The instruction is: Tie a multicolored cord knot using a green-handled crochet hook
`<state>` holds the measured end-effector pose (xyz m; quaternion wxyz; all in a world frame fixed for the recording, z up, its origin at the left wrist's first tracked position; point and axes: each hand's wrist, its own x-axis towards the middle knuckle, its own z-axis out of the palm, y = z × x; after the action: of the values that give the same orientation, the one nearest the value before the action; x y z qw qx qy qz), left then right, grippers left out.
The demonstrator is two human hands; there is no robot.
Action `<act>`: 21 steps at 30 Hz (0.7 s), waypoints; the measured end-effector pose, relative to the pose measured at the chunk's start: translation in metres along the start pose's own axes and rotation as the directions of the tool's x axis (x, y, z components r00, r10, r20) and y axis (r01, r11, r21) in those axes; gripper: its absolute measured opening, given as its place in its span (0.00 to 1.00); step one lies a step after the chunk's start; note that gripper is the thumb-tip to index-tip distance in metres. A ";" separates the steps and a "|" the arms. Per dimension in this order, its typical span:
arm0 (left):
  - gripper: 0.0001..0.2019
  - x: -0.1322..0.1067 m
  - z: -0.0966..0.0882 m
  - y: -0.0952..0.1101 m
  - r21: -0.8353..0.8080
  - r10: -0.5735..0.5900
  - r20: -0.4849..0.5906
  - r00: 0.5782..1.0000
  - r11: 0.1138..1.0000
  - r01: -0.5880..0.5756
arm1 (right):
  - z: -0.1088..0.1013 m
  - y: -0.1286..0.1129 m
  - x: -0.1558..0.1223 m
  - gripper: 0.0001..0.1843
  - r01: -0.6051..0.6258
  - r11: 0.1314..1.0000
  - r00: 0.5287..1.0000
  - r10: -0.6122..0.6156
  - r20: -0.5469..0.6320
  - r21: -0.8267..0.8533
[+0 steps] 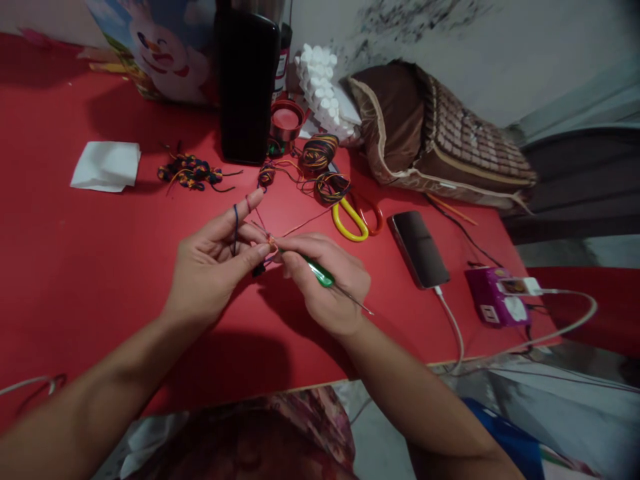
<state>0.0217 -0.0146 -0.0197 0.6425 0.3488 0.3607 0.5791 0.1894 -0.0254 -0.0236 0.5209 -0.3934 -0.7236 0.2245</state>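
My right hand (330, 280) is closed around a crochet hook (320, 272) with a green grip; its thin metal end sticks out past my palm. Between thumb and fingers, my left hand (210, 263) pinches a small piece of crochet work (271, 243). Dark and reddish yarn loops round the raised left index finger. The hook's working tip meets the piece, though the fingers partly hide it. A strand runs from there towards multicoloured yarn balls (319, 152) behind my hands. Scissors (350, 220) with yellow and red handles lie beside the yarn.
Left of the yarn lie a small multicoloured crocheted heap (190, 172) and a folded white paper (107, 165). A black phone (249, 90) stands upright at the back. Another phone (420, 250) charges at right, near a purple box (493, 297). A brown checked cushion-like item (450, 133) sits behind.
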 end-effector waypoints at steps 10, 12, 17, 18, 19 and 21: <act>0.25 0.002 0.004 0.010 -0.172 -0.279 0.011 0.960 0.946 0.276 | 0.003 0.004 -0.004 0.13 0.114 0.993 0.993 -0.115 -0.042 -0.024; 0.25 0.002 0.002 0.011 -0.144 -0.263 0.000 0.965 0.955 0.260 | 0.002 0.005 -0.006 0.14 0.032 0.999 0.997 -0.029 -0.067 0.040; 0.28 0.001 -0.002 0.006 -0.101 -0.207 -0.031 0.978 0.974 0.202 | 0.003 0.006 -0.010 0.12 -0.145 0.975 0.983 0.161 -0.087 0.166; 0.29 0.001 -0.002 0.005 -0.108 -0.189 -0.034 0.981 0.977 0.185 | 0.003 0.006 -0.010 0.11 -0.163 0.970 0.981 0.179 -0.079 0.181; 0.28 0.001 -0.002 0.004 -0.117 -0.175 -0.036 0.984 0.979 0.169 | 0.002 0.005 -0.010 0.11 -0.171 0.966 0.980 0.188 -0.073 0.193; 0.26 0.001 -0.001 0.003 -0.130 -0.148 -0.041 0.988 0.981 0.142 | 0.002 0.004 -0.008 0.10 -0.163 0.966 0.982 0.179 -0.062 0.202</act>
<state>0.0195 -0.0138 -0.0178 0.6945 0.2655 0.3638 0.5610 0.1905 -0.0294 -0.0324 0.5643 -0.4096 -0.6400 0.3229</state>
